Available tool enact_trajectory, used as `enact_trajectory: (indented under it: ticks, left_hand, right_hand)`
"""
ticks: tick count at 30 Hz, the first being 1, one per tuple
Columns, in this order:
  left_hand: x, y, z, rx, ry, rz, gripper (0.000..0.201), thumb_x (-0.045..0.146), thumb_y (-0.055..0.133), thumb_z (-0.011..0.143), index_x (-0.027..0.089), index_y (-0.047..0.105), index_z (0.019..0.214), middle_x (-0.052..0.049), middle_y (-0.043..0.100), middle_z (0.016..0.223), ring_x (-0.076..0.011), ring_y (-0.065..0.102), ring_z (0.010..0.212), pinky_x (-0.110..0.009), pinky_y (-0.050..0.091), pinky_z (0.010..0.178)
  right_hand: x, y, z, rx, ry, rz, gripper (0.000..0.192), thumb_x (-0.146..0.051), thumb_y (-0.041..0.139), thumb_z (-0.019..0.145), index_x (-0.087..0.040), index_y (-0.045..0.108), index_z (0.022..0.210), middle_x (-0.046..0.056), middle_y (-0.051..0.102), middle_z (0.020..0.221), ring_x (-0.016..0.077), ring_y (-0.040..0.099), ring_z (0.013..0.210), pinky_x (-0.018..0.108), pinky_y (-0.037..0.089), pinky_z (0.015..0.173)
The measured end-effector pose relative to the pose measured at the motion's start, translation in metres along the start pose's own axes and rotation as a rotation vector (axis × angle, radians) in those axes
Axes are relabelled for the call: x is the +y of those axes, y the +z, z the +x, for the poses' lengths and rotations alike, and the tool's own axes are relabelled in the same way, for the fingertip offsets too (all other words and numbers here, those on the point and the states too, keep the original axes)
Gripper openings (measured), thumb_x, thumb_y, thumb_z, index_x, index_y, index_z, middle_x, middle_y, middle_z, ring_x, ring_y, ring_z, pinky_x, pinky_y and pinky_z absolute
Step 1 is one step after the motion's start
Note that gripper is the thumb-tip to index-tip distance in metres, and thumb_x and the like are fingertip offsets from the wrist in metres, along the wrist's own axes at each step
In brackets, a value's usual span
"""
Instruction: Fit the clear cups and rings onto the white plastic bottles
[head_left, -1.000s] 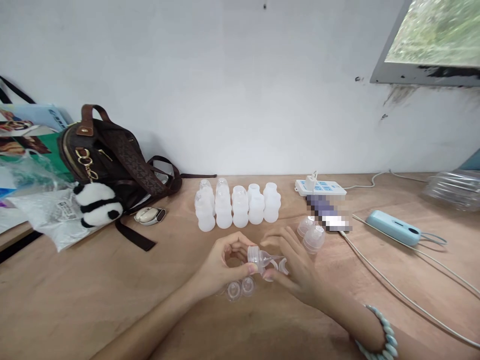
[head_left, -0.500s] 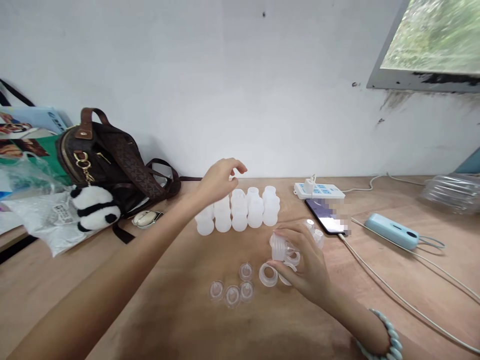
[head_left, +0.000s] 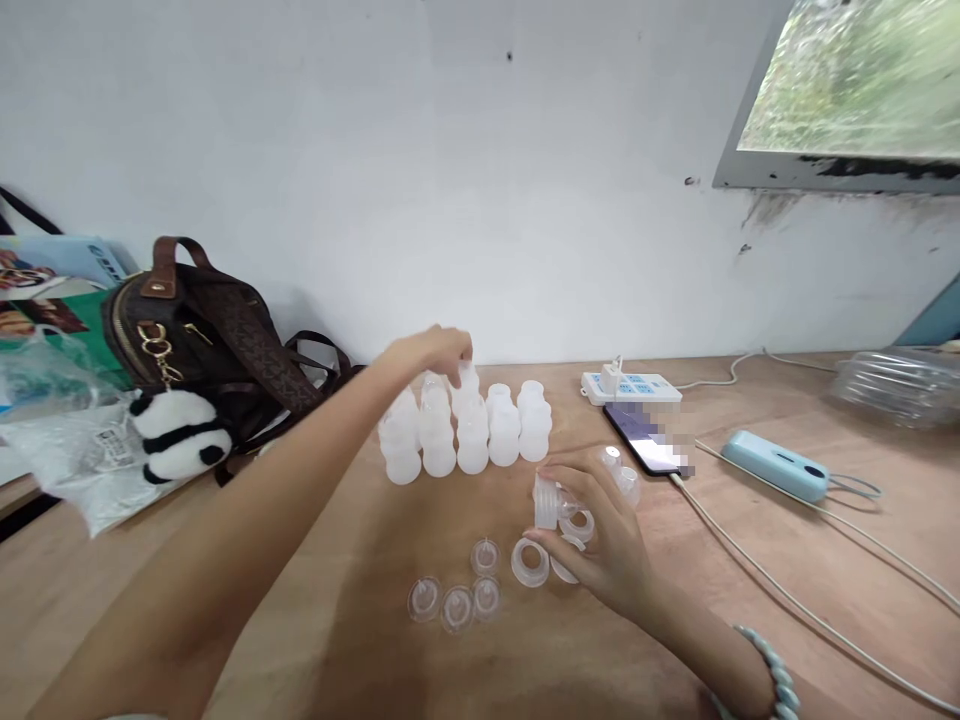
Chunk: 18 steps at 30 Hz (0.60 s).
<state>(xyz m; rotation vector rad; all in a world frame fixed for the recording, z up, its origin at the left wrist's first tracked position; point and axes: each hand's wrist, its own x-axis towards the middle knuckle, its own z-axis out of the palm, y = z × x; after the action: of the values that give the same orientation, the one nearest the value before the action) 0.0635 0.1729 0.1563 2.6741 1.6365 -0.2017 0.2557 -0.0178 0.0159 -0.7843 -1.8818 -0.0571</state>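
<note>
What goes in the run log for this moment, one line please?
left hand: pinching translucent white plastic bottle in back row | right hand: holding ribbed clear plastic cap over wooden table | clear plastic ring: beside right fingers

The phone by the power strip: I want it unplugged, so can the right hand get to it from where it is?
Probably yes: the right hand lies just short of the phone with bare table between, though it already holds a small clear bottle.
</note>
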Motion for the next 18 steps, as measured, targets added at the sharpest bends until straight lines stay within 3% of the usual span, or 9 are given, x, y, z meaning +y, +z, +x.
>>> enact_trajectory:
  ticks: [3,5,8,10,12,15,18]
  left_hand:
    - [-0.008,-0.039,-0.024,0.112,0.008,0.035,0.059,0.039,0.071,0.07,0.018,0.062,0.125,-0.011,0.064,0.126,-0.0329,0.055,0.116,-0.039,0.042,0.095]
    - [-0.007,-0.061,-0.045,0.225,0.06,0.04,0.056,0.046,0.068,0.072,0.019,0.064,0.121,-0.007,0.065,0.119,-0.0309,0.058,0.109,-0.035,0.042,0.089]
    - [0.006,-0.068,-0.073,0.18,0.157,-0.019,0.049,0.048,0.066,0.072,0.02,0.067,0.112,-0.003,0.065,0.111,-0.0287,0.059,0.105,-0.034,0.041,0.084]
    - [0.022,-0.053,-0.088,0.074,0.246,-0.064,0.043,0.041,0.07,0.068,0.018,0.068,0.105,-0.003,0.067,0.101,-0.0253,0.062,0.093,-0.03,0.041,0.077]
    - [0.037,-0.024,-0.097,-0.041,0.265,-0.079,0.033,0.033,0.071,0.067,0.017,0.068,0.095,-0.003,0.067,0.086,-0.0212,0.062,0.077,-0.027,0.04,0.065]
    - [0.051,0.022,-0.101,-0.158,0.263,-0.098,0.026,0.025,0.07,0.066,0.017,0.065,0.09,-0.003,0.066,0.081,-0.0195,0.059,0.068,-0.026,0.036,0.055]
    - [0.051,0.057,-0.102,-0.128,0.281,-0.164,0.026,0.024,0.07,0.067,0.017,0.061,0.09,-0.003,0.064,0.082,-0.0208,0.058,0.07,-0.027,0.035,0.055]
  right_hand:
    - [0.001,-0.002,0.001,0.02,0.002,-0.017,0.035,-0.025,0.068,0.087,-0.018,0.053,0.117,0.01,0.061,0.103,0.0243,0.058,0.094,0.037,0.05,0.079]
    - [0.001,-0.003,0.002,0.031,0.004,-0.031,0.035,-0.026,0.068,0.086,-0.018,0.053,0.117,0.011,0.061,0.103,0.0242,0.058,0.093,0.036,0.05,0.077]
    - [0.002,-0.003,0.003,0.037,0.007,-0.047,0.035,-0.028,0.068,0.087,-0.018,0.054,0.117,0.011,0.061,0.102,0.0243,0.059,0.092,0.035,0.05,0.076]
    - [0.002,-0.002,0.003,0.042,0.004,-0.05,0.034,-0.029,0.067,0.087,-0.018,0.054,0.117,0.01,0.061,0.102,0.0242,0.059,0.091,0.035,0.05,0.075]
    - [0.003,-0.002,0.003,0.049,0.003,-0.051,0.033,-0.029,0.067,0.087,-0.018,0.054,0.116,0.01,0.062,0.102,0.0241,0.059,0.091,0.035,0.05,0.076]
    - [0.004,-0.001,0.004,0.053,0.002,-0.048,0.032,-0.029,0.067,0.087,-0.018,0.054,0.115,0.01,0.061,0.1,0.0236,0.059,0.09,0.035,0.05,0.075]
    - [0.004,-0.001,0.004,0.061,0.0,-0.042,0.033,-0.03,0.067,0.087,-0.019,0.054,0.116,0.01,0.061,0.099,0.0235,0.059,0.089,0.035,0.051,0.075]
